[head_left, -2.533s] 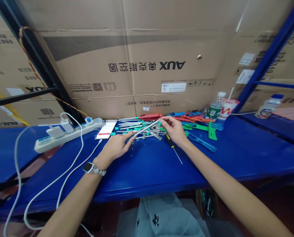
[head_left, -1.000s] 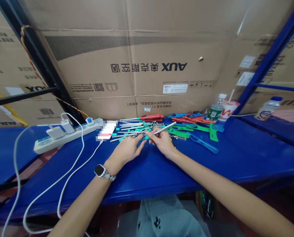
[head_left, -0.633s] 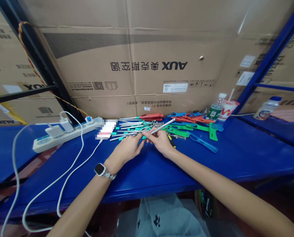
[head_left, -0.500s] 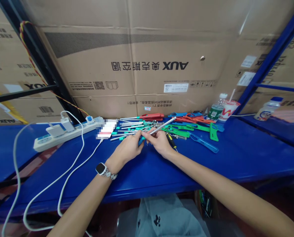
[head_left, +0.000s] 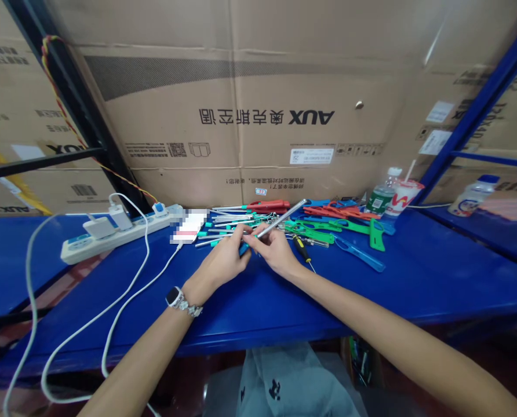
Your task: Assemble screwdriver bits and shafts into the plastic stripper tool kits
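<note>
Both hands meet over the blue tabletop (head_left: 258, 313). My left hand (head_left: 226, 255) is closed around the blue end of a silver metal rod (head_left: 287, 215). The fingers of my right hand (head_left: 278, 249) are closed on the same rod, which slants up to the right. Behind the hands lies a pile of silver rods with teal ends (head_left: 217, 234). Green plastic handles (head_left: 319, 233), red handles (head_left: 269, 205) and a blue handle (head_left: 359, 253) lie nearby. A black and yellow screwdriver (head_left: 302, 249) rests just right of my right hand.
A white power strip (head_left: 115, 234) with plugs and trailing white cables (head_left: 123, 295) lies on the left, near a phone (head_left: 193, 226). At the right stand a green bottle (head_left: 382, 196), a red and white cup (head_left: 401, 198) and another bottle (head_left: 473, 197). Cardboard (head_left: 258, 81) rises behind.
The rod and both hands have shifted slightly left, showing more of the screwdriver. Both hands keep their hold.
</note>
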The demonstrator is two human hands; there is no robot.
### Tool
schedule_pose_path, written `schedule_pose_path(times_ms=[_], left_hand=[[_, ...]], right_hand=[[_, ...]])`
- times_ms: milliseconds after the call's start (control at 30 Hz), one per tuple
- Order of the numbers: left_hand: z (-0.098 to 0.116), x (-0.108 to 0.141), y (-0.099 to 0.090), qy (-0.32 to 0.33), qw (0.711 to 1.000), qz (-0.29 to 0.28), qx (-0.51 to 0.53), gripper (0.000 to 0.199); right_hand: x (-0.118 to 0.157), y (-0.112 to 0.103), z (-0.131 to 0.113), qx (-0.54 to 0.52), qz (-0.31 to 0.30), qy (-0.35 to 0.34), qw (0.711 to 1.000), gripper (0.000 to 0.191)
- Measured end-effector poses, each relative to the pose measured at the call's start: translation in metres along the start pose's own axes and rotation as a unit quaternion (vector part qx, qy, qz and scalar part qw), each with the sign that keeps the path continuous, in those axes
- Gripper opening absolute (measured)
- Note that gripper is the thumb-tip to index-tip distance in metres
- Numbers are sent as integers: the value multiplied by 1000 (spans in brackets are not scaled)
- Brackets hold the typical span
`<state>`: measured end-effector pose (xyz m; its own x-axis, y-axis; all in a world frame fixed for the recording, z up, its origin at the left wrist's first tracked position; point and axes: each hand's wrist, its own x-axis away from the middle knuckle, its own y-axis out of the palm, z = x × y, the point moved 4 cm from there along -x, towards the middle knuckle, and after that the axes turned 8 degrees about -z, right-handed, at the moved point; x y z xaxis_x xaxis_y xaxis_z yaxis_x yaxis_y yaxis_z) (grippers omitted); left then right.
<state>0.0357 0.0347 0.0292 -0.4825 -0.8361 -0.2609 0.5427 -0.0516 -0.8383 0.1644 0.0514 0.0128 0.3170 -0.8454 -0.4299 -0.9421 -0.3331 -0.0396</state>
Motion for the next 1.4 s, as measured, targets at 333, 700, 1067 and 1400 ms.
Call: schedule_pose_path(times_ms=[333, 700, 1067, 1400], left_hand=[[5, -1, 1, 9, 997, 18, -79, 37], [3, 4, -2, -20, 990, -18, -142, 44], [2, 6, 0, 22, 999, 4, -27, 30], [6, 3, -1, 46, 999, 21, -13, 26]], right_hand=[[11, -15, -14, 3, 76, -39, 996, 36], [11, -20, -17, 50, 88, -65, 993, 40], [2, -17, -20, 24, 8, -80, 996, 38], [1, -17, -21, 18, 68, -51, 996, 41]])
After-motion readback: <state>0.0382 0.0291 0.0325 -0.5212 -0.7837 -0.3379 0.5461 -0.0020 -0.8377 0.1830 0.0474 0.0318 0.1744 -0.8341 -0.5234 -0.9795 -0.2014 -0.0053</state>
